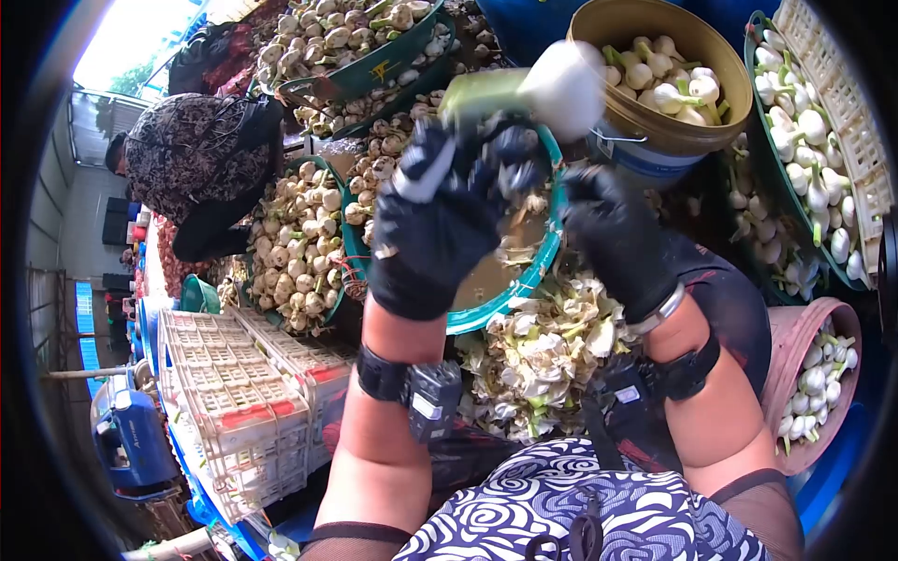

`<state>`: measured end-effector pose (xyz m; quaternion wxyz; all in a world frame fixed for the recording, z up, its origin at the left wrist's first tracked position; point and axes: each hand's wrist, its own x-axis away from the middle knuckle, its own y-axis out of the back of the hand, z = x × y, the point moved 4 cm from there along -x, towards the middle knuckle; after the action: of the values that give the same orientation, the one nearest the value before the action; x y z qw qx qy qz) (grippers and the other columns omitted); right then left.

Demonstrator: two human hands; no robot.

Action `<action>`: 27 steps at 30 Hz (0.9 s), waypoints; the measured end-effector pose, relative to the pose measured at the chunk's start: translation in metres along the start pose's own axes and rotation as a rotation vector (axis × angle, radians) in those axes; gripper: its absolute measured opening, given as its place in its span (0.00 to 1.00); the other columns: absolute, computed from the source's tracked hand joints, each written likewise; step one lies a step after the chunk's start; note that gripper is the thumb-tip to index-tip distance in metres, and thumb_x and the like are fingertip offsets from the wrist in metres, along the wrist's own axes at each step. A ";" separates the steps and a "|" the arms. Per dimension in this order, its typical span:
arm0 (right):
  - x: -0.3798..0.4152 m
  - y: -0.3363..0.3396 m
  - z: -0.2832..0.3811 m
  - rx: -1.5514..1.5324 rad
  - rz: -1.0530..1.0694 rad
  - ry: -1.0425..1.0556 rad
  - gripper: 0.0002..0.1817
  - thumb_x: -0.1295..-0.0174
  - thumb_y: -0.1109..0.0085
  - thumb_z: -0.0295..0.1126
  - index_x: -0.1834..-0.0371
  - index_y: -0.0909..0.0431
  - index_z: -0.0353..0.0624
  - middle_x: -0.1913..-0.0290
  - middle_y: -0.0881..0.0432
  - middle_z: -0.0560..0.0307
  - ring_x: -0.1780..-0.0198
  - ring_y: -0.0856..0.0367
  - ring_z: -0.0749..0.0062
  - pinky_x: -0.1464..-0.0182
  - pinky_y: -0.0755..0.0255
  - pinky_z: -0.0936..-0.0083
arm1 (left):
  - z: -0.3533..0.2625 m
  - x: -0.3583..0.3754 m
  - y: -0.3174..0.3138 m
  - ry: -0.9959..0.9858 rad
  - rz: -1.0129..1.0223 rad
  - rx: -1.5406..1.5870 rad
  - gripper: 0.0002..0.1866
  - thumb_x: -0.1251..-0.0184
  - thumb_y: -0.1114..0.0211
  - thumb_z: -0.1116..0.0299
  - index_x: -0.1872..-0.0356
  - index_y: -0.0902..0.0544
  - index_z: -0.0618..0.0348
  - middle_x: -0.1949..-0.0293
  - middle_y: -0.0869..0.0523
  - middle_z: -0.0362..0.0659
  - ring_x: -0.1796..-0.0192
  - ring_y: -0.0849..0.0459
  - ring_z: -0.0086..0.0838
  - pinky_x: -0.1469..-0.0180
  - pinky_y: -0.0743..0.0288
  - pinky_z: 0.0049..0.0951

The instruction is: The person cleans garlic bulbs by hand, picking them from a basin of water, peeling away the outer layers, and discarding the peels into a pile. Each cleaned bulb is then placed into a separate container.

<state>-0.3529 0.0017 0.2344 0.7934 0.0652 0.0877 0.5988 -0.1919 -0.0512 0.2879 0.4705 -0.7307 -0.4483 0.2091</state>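
My left hand point(435, 229), in a black glove, is closed at the stem of a white garlic bulb point(566, 91). The bulb's thick green stem point(477, 95) overlaps the fingertips, and the bulb points right, smeared by motion. A pale strip point(428, 176) lies across the left fingers. To the right, my right hand point(613, 234), also black-gloved, has its fingers curled in; what they hold, if anything, is hidden. Beneath both hands stands a green-rimmed tub point(552, 248) with murky water and bits of peel. A heap of garlic peelings point(552, 355) lies closer to my lap.
A tan bucket point(599, 103) of trimmed garlic stands ahead on the right. Garlic also fills a green basin point(823, 224) and a pink bucket point(786, 374). Unpeeled bulbs point(297, 243) sit on the left, near white plastic crates point(234, 402). Another person point(201, 150) bends over at left.
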 end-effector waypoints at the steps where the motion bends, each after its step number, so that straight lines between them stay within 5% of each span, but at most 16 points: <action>1: -0.006 0.006 -0.002 -0.227 -0.081 -0.048 0.12 0.47 0.40 0.26 0.58 0.24 0.40 0.67 0.20 0.59 0.70 0.24 0.79 0.64 0.27 0.78 | -0.004 -0.011 -0.022 -0.027 0.026 -0.088 0.16 0.29 0.47 0.66 0.43 0.27 0.59 0.47 0.21 0.47 0.47 0.20 0.38 0.47 0.24 0.39; 4: -0.011 0.026 0.005 -0.479 -0.156 -0.230 0.10 0.39 0.46 0.24 0.54 0.24 0.38 0.63 0.22 0.62 0.64 0.22 0.81 0.59 0.24 0.81 | 0.007 -0.031 0.013 -0.120 -0.075 -0.450 0.16 0.31 0.43 0.63 0.46 0.24 0.57 0.55 0.18 0.44 0.51 0.18 0.33 0.52 0.23 0.34; 5: -0.010 0.029 0.009 -0.512 -0.173 -0.224 0.10 0.38 0.47 0.24 0.54 0.24 0.38 0.62 0.22 0.62 0.64 0.21 0.80 0.59 0.22 0.79 | 0.010 -0.036 0.055 -0.089 -0.015 -0.992 0.21 0.34 0.38 0.62 0.42 0.26 0.56 0.58 0.18 0.41 0.55 0.18 0.30 0.54 0.24 0.31; 6: -0.009 0.029 0.011 -0.511 -0.174 -0.229 0.10 0.38 0.47 0.24 0.54 0.24 0.38 0.62 0.22 0.62 0.64 0.21 0.80 0.59 0.22 0.79 | 0.027 -0.033 0.107 0.094 -0.239 -0.797 0.25 0.38 0.33 0.64 0.41 0.26 0.59 0.57 0.18 0.39 0.58 0.19 0.24 0.56 0.25 0.27; 8: -0.009 0.031 0.013 -0.592 -0.168 -0.209 0.10 0.38 0.46 0.23 0.54 0.25 0.37 0.62 0.21 0.61 0.63 0.22 0.80 0.58 0.23 0.79 | 0.062 -0.021 0.195 0.208 -0.359 -1.046 0.34 0.41 0.31 0.67 0.36 0.35 0.71 0.45 0.22 0.48 0.47 0.23 0.28 0.45 0.31 0.26; 10: -0.009 0.034 0.013 -0.549 -0.163 -0.176 0.11 0.37 0.48 0.25 0.52 0.25 0.36 0.60 0.21 0.59 0.61 0.21 0.78 0.57 0.23 0.78 | 0.091 -0.016 0.233 0.361 -0.520 -1.064 0.39 0.42 0.30 0.65 0.32 0.40 0.66 0.40 0.26 0.53 0.41 0.28 0.30 0.40 0.36 0.25; 11: -0.009 0.034 0.013 -0.576 -0.149 -0.190 0.12 0.37 0.50 0.25 0.50 0.26 0.36 0.59 0.20 0.57 0.60 0.21 0.76 0.56 0.23 0.77 | 0.105 -0.020 0.290 0.412 -0.519 -1.221 0.44 0.42 0.31 0.65 0.27 0.48 0.53 0.45 0.21 0.49 0.57 0.21 0.25 0.65 0.27 0.23; 12: -0.011 0.035 0.014 -0.602 -0.135 -0.200 0.14 0.36 0.52 0.26 0.49 0.27 0.36 0.57 0.20 0.55 0.59 0.20 0.74 0.55 0.23 0.76 | 0.129 -0.024 0.367 0.278 -0.474 -1.348 0.43 0.42 0.31 0.67 0.28 0.45 0.54 0.49 0.19 0.49 0.63 0.20 0.25 0.66 0.27 0.22; 15: -0.014 0.032 0.020 -0.647 -0.123 -0.259 0.12 0.38 0.49 0.23 0.52 0.26 0.34 0.60 0.22 0.58 0.62 0.23 0.79 0.58 0.24 0.80 | 0.139 -0.017 0.337 0.546 -0.697 -1.114 0.30 0.42 0.33 0.69 0.37 0.30 0.56 0.57 0.17 0.45 0.66 0.21 0.24 0.68 0.27 0.21; 17: -0.012 0.028 0.022 -0.667 -0.117 -0.291 0.11 0.38 0.48 0.22 0.53 0.25 0.34 0.62 0.22 0.59 0.63 0.24 0.81 0.60 0.24 0.82 | 0.133 -0.026 0.297 0.473 0.274 -2.002 0.15 0.41 0.34 0.71 0.53 0.18 0.58 0.64 0.16 0.40 0.68 0.21 0.23 0.67 0.27 0.21; 18: -0.012 0.027 0.021 -0.671 -0.114 -0.300 0.11 0.38 0.48 0.22 0.53 0.25 0.34 0.62 0.22 0.59 0.63 0.24 0.81 0.60 0.24 0.82 | 0.127 -0.022 0.268 0.483 0.267 -2.001 0.15 0.41 0.34 0.71 0.53 0.18 0.58 0.64 0.16 0.40 0.68 0.21 0.23 0.67 0.27 0.21; 20: -0.012 0.024 0.020 -0.669 -0.053 -0.286 0.11 0.38 0.48 0.22 0.53 0.25 0.33 0.62 0.22 0.59 0.63 0.24 0.81 0.60 0.24 0.82 | 0.116 -0.010 0.212 0.536 -0.364 -0.983 0.08 0.41 0.34 0.70 0.62 0.14 0.59 0.69 0.17 0.36 0.66 0.21 0.22 0.63 0.25 0.24; 23: -0.007 0.020 0.017 -0.580 0.010 -0.257 0.14 0.37 0.50 0.27 0.49 0.27 0.34 0.58 0.21 0.56 0.60 0.22 0.77 0.56 0.24 0.79 | 0.141 0.027 0.180 0.417 0.004 -1.307 0.21 0.41 0.32 0.67 0.47 0.20 0.61 0.64 0.16 0.39 0.63 0.21 0.22 0.56 0.25 0.26; 24: -0.005 0.017 0.016 -0.511 0.060 -0.244 0.18 0.36 0.51 0.32 0.45 0.29 0.35 0.53 0.21 0.53 0.56 0.20 0.72 0.53 0.24 0.75 | 0.154 0.049 0.168 0.751 -0.043 -1.254 0.27 0.41 0.31 0.63 0.40 0.25 0.57 0.59 0.16 0.41 0.58 0.21 0.24 0.49 0.27 0.28; 26: -0.003 0.014 0.013 -0.529 0.091 -0.279 0.18 0.36 0.51 0.32 0.46 0.29 0.35 0.54 0.21 0.54 0.58 0.20 0.74 0.54 0.23 0.76 | 0.140 0.059 0.152 0.440 0.112 -1.448 0.28 0.41 0.31 0.60 0.39 0.25 0.54 0.57 0.16 0.42 0.54 0.22 0.25 0.44 0.30 0.29; 27: 0.000 0.013 0.013 -0.495 0.132 -0.287 0.18 0.36 0.51 0.32 0.46 0.28 0.35 0.54 0.21 0.54 0.58 0.20 0.74 0.54 0.23 0.76 | 0.122 0.060 0.156 0.433 -0.042 -1.314 0.26 0.39 0.32 0.59 0.39 0.25 0.53 0.57 0.16 0.39 0.56 0.21 0.25 0.46 0.29 0.28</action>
<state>-0.3620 0.0048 0.2501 0.7488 -0.0405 -0.1785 0.6370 -0.1783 0.0370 0.1007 0.0131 -0.8807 -0.3920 -0.2655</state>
